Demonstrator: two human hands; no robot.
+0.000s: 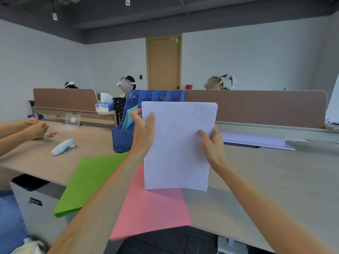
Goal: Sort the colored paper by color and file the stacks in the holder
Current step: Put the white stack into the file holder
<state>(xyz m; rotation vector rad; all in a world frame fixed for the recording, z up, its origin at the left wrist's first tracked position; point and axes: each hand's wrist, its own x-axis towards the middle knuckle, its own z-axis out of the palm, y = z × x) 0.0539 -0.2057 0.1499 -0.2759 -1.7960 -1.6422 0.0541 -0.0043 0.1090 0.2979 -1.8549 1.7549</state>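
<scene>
A stack of pale lilac paper (178, 143) stands upright in front of me, its bottom edge over the pink paper (152, 209) on the desk. My left hand (144, 132) grips its left edge near the top. My right hand (212, 143) grips its right edge. A green stack (88, 180) lies flat to the left, hanging over the desk edge. Behind the lilac sheets is the blue slotted file holder (122, 138), with teal paper (128, 118) in its leftmost slot. The other slots are mostly hidden.
Another person's hands (34, 128) work at the far left of the desk, near a white controller (63, 146). White sheets (256, 141) lie at the right under the brown divider (256, 107). A tissue box (104, 106) and black mesh bin (119, 107) stand behind the holder.
</scene>
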